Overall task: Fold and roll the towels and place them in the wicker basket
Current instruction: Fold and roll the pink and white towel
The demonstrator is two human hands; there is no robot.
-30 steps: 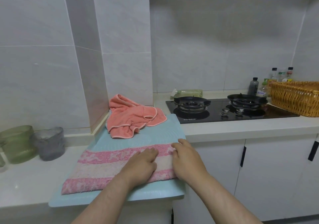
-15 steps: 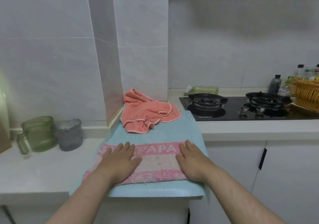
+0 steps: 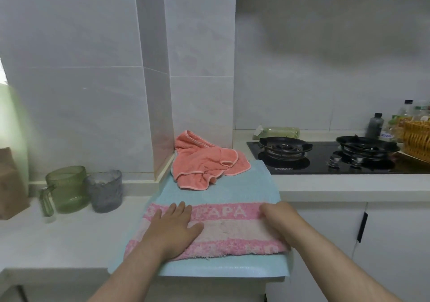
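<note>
Pink towel (image 3: pixel 229 230) soft, limp; left hand (image 3: pixel 173 228) flat on it, gripping nothing. Right hand (image 3: pixel 278 223) at its 3 o'clock end, grasp unclear; roll from there.

We note the left grip (image 3: pixel 173 228) has slid left along the pink striped towel (image 3: pixel 230 232), away from the right grip (image 3: pixel 278 222). PAPA lettering now uncovered between them. Wicker basket (image 3: pixel 416 139) mostly out of frame.
</note>
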